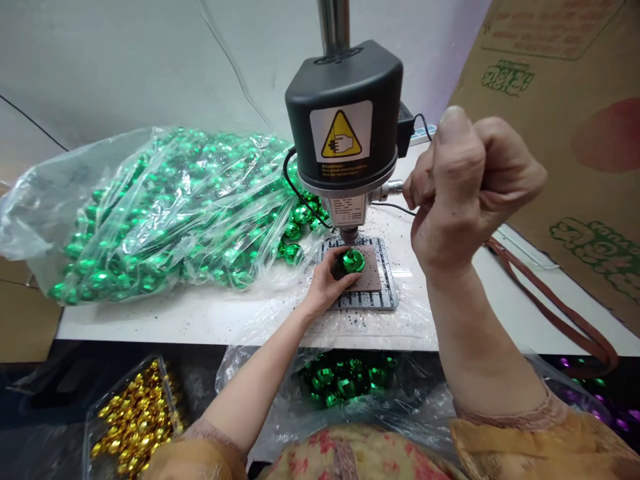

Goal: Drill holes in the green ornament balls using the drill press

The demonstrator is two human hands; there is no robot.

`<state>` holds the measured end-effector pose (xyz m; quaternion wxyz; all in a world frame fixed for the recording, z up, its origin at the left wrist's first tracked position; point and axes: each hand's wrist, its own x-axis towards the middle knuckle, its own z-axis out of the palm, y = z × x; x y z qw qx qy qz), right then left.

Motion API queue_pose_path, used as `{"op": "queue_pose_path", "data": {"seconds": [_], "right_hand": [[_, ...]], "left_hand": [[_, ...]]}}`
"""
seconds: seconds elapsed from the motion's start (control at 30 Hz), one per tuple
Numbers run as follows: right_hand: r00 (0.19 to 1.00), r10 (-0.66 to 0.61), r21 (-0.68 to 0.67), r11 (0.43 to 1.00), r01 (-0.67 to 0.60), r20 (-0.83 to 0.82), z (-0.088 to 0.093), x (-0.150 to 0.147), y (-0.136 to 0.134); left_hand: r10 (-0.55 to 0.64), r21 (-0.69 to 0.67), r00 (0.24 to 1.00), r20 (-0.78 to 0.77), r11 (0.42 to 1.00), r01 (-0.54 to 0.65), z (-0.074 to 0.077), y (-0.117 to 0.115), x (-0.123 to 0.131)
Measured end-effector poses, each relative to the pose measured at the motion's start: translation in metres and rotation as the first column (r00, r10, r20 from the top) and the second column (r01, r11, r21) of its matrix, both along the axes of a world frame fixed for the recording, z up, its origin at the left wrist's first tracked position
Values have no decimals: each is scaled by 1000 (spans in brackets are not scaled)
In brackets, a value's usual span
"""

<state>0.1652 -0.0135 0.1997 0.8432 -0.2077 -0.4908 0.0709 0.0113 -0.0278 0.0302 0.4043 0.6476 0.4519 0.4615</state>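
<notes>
Directly in front of me stands a small black bench drill press (345, 80) with a yellow warning label. Below its chuck (349, 235), my left hand (326, 283) pinches a shiny green faceted ball (354, 261) between thumb and fingers. The ball rests on a brownish square pad (369, 270) on the slotted metal base (390, 293). My right hand (457, 190) is raised at the machine's right side, its fingers closed round the feed lever (393, 188); the lever's outer end is hidden in the fist. Whether the bit touches the ball I cannot tell.
A big clear plastic bag (165, 220) full of green balls lies left of the machine. More green balls (345, 383) sit in plastic below the table edge, with gold balls (135, 420) in a clear bin. A cardboard box (565, 147) and brown strap (555, 307) are at right.
</notes>
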Motion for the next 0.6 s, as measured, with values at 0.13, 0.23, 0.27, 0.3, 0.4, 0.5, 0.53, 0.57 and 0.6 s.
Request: {"op": "queue_pose_path", "data": {"seconds": [0.13, 0.23, 0.27, 0.3, 0.4, 0.5, 0.53, 0.57, 0.6], "right_hand": [[1000, -1, -20, 1000, 1, -7, -12, -3, -9], [1000, -10, -14, 1000, 10, 2, -18, -2, -14], [1000, -14, -15, 1000, 14, 3, -20, -1, -15], [1000, -16, -21, 1000, 16, 5, -21, -1, -16], [1000, -26, -46, 999, 26, 7, -25, -1, -15], [998, -48, 7, 999, 48, -28, -29, -2, -11], [998, -51, 39, 998, 52, -38, -31, -2, -9], [998, -50, 67, 996, 53, -43, -33, -2, -8], [998, -47, 87, 995, 51, -41, -35, -2, -7]], "left_hand": [[1, 2, 1000, -1, 1000, -1, -1, 0, -1], [-8, 23, 1000, -29, 1000, 9, -2, 0, -1], [-12, 29, 999, -36, 999, 13, -2, 0, -2], [-14, 34, 999, -38, 999, 15, -2, 0, -2], [-21, 41, 999, -33, 999, 22, -2, 0, -2], [-30, 40, 999, -17, 999, 30, -2, 0, -2], [-33, 38, 999, -13, 999, 33, -2, 0, -2], [-32, 37, 999, -12, 999, 33, -3, 0, -2], [-30, 36, 999, -14, 999, 31, -3, 0, -2]]}}
